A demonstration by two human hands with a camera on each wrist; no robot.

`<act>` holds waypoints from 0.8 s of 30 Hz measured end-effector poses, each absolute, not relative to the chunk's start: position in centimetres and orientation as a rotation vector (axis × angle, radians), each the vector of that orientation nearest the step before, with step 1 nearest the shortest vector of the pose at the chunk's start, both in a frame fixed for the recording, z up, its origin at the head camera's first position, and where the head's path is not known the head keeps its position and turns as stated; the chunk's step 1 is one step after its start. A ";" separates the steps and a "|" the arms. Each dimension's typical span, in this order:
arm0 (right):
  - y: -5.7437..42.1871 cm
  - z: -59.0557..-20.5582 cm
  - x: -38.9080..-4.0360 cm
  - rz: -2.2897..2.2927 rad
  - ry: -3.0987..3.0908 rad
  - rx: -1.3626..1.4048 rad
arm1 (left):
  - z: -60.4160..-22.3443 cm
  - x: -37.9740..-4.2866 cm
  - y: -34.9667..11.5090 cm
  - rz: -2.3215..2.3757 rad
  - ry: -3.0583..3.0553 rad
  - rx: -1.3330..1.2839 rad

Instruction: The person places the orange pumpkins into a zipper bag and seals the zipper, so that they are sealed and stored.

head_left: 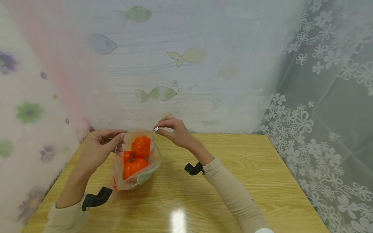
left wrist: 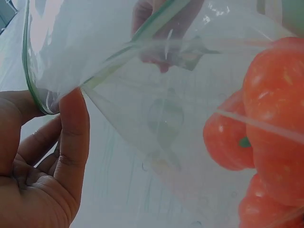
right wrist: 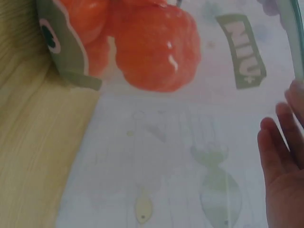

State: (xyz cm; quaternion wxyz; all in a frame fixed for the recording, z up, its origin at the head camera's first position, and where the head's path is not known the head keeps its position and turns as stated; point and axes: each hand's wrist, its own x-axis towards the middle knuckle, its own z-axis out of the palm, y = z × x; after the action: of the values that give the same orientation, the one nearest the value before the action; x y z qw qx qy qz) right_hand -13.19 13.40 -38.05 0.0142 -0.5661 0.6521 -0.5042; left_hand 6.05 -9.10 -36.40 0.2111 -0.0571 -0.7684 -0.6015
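A clear plastic zip bag with a green edge stands on the table, its mouth spread open towards me. Several orange-red bell peppers sit inside, one with a green stem. My left hand pinches the bag's rim at the left corner between thumb and fingers; the left wrist view shows that hand at the green zip edge. At the far right corner, my right hand pinches a small white slider on the rim. In the right wrist view, the right hand's fingers are beside the bag's printed side.
The light wooden table lies under the bag, with a glare spot near its front. Behind it hangs a pale curtain with fish prints. Flowered sheets stand to the left and right. Black cameras are strapped to both wrists.
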 end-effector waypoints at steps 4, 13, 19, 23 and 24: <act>14.4 -37.6 -12.6 -1.531 1.910 -1.825 | -36.2 6.2 -9.7 -1.683 -2.130 -0.208; 15.7 -37.7 -11.5 -1.578 1.915 -1.827 | -37.1 7.8 -10.8 -1.536 -2.238 -0.294; 16.6 -37.5 -11.8 -1.809 1.944 -1.663 | -40.2 10.9 -11.9 -1.713 -2.025 -0.684; 17.3 -37.2 -11.9 -1.896 1.951 -1.617 | -42.3 12.9 -11.4 -1.746 -1.982 -0.785; 17.5 -37.1 -11.9 -1.906 1.951 -1.611 | -42.8 13.1 -11.0 -1.739 -1.969 -0.775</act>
State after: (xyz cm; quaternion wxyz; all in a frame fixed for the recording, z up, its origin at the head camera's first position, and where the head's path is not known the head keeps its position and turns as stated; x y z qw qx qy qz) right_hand -11.88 17.48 -37.11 -0.0130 -0.5085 0.6157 -0.6018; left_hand 13.11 -10.99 -42.83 0.2000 -0.2771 -0.7044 -0.6221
